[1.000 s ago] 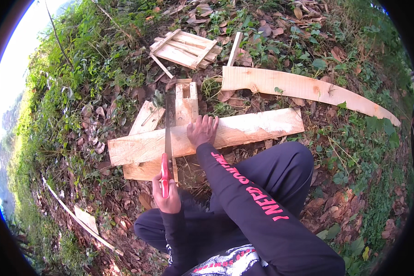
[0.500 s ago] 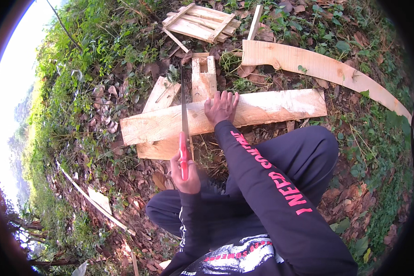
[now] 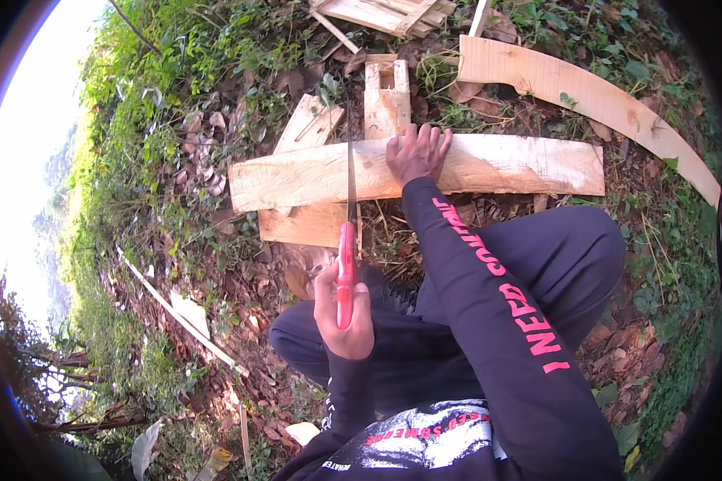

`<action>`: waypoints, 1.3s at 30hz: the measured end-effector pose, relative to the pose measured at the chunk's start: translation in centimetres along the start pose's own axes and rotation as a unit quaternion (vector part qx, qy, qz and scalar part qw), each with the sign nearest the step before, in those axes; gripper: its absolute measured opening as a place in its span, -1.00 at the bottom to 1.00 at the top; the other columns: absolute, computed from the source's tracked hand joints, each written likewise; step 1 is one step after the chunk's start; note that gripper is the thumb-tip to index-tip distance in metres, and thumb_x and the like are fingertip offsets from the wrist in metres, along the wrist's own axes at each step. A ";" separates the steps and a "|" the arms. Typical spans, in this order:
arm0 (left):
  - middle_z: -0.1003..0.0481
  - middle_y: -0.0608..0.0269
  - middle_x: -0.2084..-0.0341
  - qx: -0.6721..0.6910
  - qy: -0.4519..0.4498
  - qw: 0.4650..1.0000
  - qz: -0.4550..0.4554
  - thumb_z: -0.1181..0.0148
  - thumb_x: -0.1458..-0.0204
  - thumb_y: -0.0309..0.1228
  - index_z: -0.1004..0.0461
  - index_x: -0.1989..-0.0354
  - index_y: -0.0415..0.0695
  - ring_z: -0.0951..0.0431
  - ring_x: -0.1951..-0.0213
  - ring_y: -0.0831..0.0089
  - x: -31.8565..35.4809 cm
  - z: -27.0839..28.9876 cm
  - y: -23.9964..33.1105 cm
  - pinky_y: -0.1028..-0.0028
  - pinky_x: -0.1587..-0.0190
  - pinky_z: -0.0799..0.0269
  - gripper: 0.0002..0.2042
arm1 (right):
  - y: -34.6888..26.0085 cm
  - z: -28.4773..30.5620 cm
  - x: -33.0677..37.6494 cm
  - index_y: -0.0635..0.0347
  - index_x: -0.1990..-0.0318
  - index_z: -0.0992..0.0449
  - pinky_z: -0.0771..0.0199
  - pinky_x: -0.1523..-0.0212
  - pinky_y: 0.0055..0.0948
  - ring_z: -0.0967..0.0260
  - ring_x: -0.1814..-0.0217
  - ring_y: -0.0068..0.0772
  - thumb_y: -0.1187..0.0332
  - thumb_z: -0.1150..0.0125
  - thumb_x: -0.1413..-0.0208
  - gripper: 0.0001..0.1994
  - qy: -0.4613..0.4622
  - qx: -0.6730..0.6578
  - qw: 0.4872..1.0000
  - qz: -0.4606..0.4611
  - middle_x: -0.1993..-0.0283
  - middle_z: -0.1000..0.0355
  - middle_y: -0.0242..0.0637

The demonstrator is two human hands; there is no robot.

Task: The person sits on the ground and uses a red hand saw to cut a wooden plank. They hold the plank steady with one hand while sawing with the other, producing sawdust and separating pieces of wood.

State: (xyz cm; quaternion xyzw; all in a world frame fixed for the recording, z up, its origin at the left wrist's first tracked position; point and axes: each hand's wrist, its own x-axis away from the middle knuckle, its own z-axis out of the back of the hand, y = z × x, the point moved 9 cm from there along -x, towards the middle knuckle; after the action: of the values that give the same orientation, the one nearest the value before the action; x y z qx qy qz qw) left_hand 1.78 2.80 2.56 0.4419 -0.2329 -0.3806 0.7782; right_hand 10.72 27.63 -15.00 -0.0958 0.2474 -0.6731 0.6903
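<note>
My left hand (image 3: 346,321) is closed round the red handle of a handsaw (image 3: 346,276). Its thin blade (image 3: 350,172) points away from me and crosses a long wooden board (image 3: 513,160) left of the middle. On that board rests my right hand (image 3: 419,154), to the right of the blade, its fingers curled over the far edge. Beneath the board's left part lies another wooden piece (image 3: 301,226), and a flat offcut (image 3: 309,124) sticks out behind. A block with a square notch (image 3: 387,108) sits against the far side, partly covered by the board.
A long curved plank (image 3: 586,92) lies at the far right. Nailed slats (image 3: 381,14) are at the top edge, cut by the frame. A thin strip (image 3: 180,313) lies on the leafy ground at left. My bent knees (image 3: 569,248) are close to the board's near side.
My left hand has drawn the saw back toward me, so the handle is farther from the board's near edge. My right hand stays on the board. The whole view has shifted.
</note>
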 end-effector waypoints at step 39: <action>-0.48 0.39 0.44 0.066 0.006 0.988 0.136 -0.18 -0.15 -0.47 -0.39 -0.08 -0.32 -0.24 0.60 0.80 3.2 3.4 0.8 0.72 0.56 -0.07 -0.66 | 0.9 -1.7 1.0 0.23 0.20 -0.51 0.05 -0.39 0.08 -0.31 -0.09 -0.14 0.01 0.02 -0.15 -0.58 0.005 0.028 0.999 0.025 0.18 -0.40 -0.11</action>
State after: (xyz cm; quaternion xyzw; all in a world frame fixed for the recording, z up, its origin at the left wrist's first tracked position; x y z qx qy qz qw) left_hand 1.62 -1.21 5.04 0.4586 -0.3105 -0.2520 0.7936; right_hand 10.64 27.04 -17.12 -0.0667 0.2344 -0.6626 0.7082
